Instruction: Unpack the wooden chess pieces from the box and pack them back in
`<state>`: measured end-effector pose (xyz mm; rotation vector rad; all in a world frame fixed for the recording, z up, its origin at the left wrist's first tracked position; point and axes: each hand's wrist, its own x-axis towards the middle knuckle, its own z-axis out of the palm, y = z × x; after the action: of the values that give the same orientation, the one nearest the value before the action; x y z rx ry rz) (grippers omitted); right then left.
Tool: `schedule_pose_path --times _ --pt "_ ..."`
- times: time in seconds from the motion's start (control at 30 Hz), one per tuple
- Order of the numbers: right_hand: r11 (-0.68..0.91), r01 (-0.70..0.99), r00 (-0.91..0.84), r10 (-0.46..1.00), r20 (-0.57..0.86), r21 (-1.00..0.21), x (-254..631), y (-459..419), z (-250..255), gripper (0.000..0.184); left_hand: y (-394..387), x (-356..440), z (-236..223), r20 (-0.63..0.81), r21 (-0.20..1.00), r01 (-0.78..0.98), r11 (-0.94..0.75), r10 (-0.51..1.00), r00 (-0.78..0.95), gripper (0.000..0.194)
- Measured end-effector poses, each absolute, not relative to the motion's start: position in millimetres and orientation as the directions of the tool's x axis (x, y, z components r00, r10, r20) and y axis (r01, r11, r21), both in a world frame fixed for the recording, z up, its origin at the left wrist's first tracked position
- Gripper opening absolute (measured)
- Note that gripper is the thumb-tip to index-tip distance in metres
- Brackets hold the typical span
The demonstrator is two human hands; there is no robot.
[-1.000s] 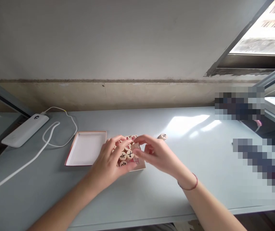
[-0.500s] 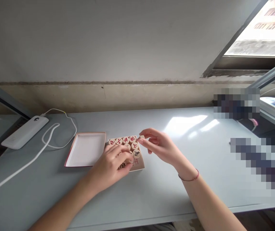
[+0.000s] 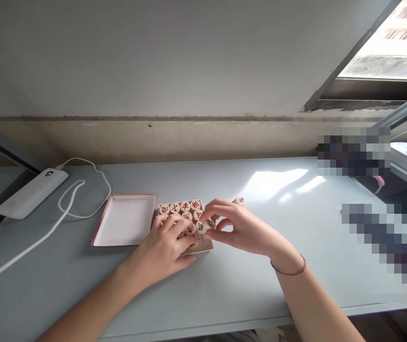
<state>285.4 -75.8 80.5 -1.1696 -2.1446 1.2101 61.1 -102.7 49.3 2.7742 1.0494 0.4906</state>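
A shallow box (image 3: 206, 244) holds several round xiangqi pieces (image 3: 185, 205) with red and black characters. My left hand (image 3: 165, 240) lies over the left and front part of the box, fingers spread on the pieces and thumb stretched out at the front edge; it hides part of the contents. At the box's right side, my right hand (image 3: 237, 225) is closed, with thumb and fingers around a black-marked xiangqi piece (image 3: 211, 223). Beyond that hand, another xiangqi piece (image 3: 239, 201) stands on the table.
Left of the box lies its open lid (image 3: 128, 221), inside up. A white power bank (image 3: 32, 194) with a white cable (image 3: 52, 232) is at the far left of the grey table (image 3: 296, 266). Blurred-out items are at the right, and a wall (image 3: 189, 137) closes the back.
My right hand has come left and down to the box's right side with a xiangqi piece. The left hand has flattened and its thumb has moved away from the fingers.
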Motion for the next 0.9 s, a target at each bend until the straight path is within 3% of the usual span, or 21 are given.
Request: schedule_pose_path --times 0.23,0.53,0.63,0.73,0.9 --pt "0.467 0.526 -0.679 0.734 -0.019 -0.711 273 -94 84 0.035 -96 55 50 0.291 0.164 0.7 -0.695 0.713 0.639 0.04" --pt "0.63 0.635 -0.666 0.74 0.095 -0.447 252 -97 67 0.006 -90 50 44 0.332 0.137 0.722 -0.679 0.718 0.612 0.032" --pt "0.632 0.619 -0.679 0.729 0.087 -0.466 252 -95 65 0.009 -90 50 44 0.324 0.158 0.713 -0.683 0.718 0.615 0.032" --pt "0.599 0.574 -0.677 0.731 0.089 -0.558 257 -92 69 0.013 -90 51 43 0.322 0.169 0.712 -0.682 0.721 0.614 0.03" --pt "0.502 0.578 -0.574 0.81 0.117 -0.644 273 -83 79 0.02 -89 53 40 0.33 0.174 0.675 -0.717 0.689 0.646 0.031"
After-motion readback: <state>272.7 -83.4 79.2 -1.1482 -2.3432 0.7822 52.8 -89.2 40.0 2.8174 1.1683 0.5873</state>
